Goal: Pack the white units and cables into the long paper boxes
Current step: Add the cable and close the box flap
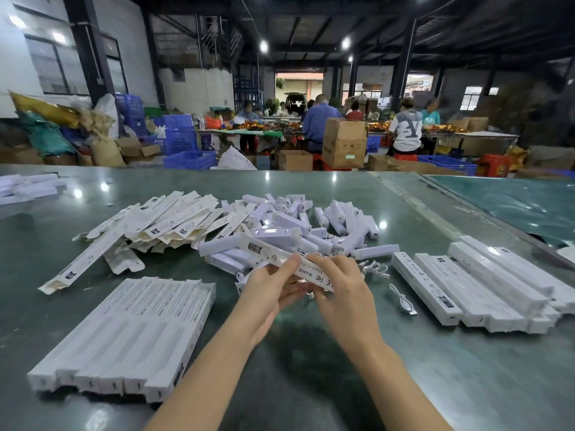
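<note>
Behind the worktable lies a big dim workshop, where several people sit at far tables among cardboard cartons [344, 141] and blue plastic crates [189, 159]. Close to the camera, the grey-green table [311, 362] has a shiny top and carries all the packing material. Both hands are raised a little above it near the middle and hold one long paper box [280, 258] together — the box lies at a slant, its far end pointing up and to the left, its printed side with "RoHS" turned up. On the near part of the box the left hand [270, 289] has its fingers curled from below and its thumb on top, and the right hand [342, 286] is curled around the near end. Whether a unit already sits inside cannot be told. Just behind the hands is a loose heap of white units [311, 222], and to its left a pile of flat unfolded boxes [174, 217]. A neat row of packed boxes [130, 334] lies at the left front, and another row of closed boxes [485, 290] lies at the right. Between the right hand and that right row, a white cable [403, 301] lies on the table — a second coiled cable [375, 270] is just behind it.
</note>
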The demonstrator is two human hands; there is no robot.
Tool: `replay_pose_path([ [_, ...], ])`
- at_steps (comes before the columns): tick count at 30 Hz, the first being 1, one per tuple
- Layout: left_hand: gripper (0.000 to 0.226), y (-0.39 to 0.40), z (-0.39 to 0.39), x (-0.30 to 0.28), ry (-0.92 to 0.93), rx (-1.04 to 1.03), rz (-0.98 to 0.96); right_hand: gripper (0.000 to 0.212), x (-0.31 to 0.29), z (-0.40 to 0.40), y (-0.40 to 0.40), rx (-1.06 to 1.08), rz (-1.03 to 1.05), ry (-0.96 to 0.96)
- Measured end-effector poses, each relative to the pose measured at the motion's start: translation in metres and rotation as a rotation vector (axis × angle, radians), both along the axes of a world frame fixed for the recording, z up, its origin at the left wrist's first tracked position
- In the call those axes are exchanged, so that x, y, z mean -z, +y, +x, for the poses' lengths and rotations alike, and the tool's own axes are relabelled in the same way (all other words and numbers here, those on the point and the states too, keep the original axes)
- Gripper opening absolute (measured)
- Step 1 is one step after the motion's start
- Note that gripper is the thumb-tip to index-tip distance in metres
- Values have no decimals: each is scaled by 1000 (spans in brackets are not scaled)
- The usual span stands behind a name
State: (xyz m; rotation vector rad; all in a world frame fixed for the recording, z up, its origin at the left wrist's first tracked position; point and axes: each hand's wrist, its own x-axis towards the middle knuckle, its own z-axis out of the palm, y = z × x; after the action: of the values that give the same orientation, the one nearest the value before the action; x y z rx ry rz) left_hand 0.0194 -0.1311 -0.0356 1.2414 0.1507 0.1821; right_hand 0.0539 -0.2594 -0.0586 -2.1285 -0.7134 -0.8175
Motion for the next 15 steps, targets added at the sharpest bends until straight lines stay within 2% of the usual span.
replay_pose_path([
  [5, 17, 1, -3, 7, -81, -91, -70, 53, 0, 2, -2, -225, 80, 112],
  [8, 22, 18, -5, 7, -152, -135, -201, 50, -1, -4, 2, -344, 193, 213],
  [11, 26, 33, -6, 8, -206, -148, -312, 45, 1, -5, 3, -314, 279, 246],
  [15, 22, 38, -6, 11, -193, -105, -371, 25, 6, -2, 3, -269, 336, 222],
])
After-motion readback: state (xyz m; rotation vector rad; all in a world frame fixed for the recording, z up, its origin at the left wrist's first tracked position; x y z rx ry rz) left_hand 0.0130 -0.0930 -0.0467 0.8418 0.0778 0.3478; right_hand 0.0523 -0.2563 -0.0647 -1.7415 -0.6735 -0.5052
